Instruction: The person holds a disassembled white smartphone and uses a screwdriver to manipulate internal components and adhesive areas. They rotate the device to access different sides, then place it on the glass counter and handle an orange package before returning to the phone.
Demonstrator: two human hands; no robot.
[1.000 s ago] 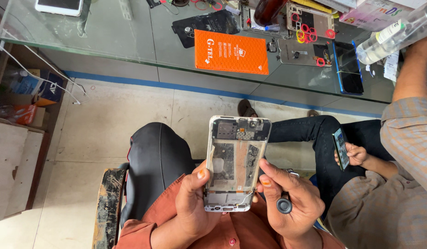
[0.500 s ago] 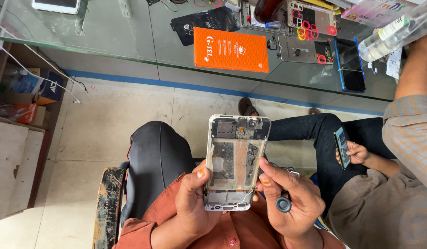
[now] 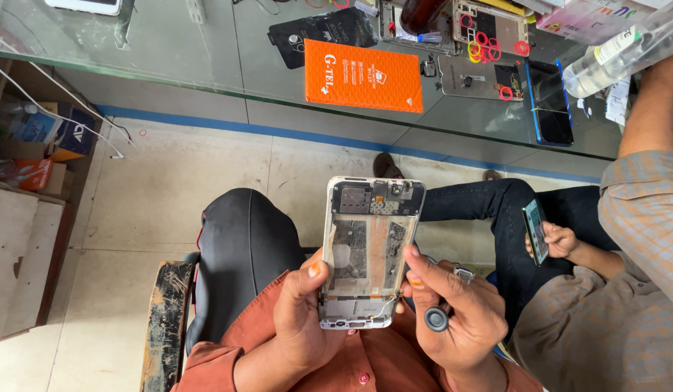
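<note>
An opened phone (image 3: pixel 369 250), its back cover off and circuit boards showing inside a white frame, stands upright in the lower middle of the view, held over the person's lap. The left hand (image 3: pixel 304 316) is curled around its lower left edge, thumb pressed on the frame. The right hand (image 3: pixel 453 319) closes on the lower right edge with a fingertip on the frame, and also keeps a small dark round-headed tool (image 3: pixel 436 319) tucked against the palm. At 12 o'clock from the phone an orange box (image 3: pixel 363 75) lies on the glass counter (image 3: pixel 169 51), with phone parts (image 3: pixel 489 43) and a dark phone (image 3: pixel 551 101) at about 1 o'clock. At 3 o'clock a seated person's hand (image 3: pixel 561 239) holds another phone (image 3: pixel 535 231). A black stool seat (image 3: pixel 238 254) sits at 9 o'clock
</note>
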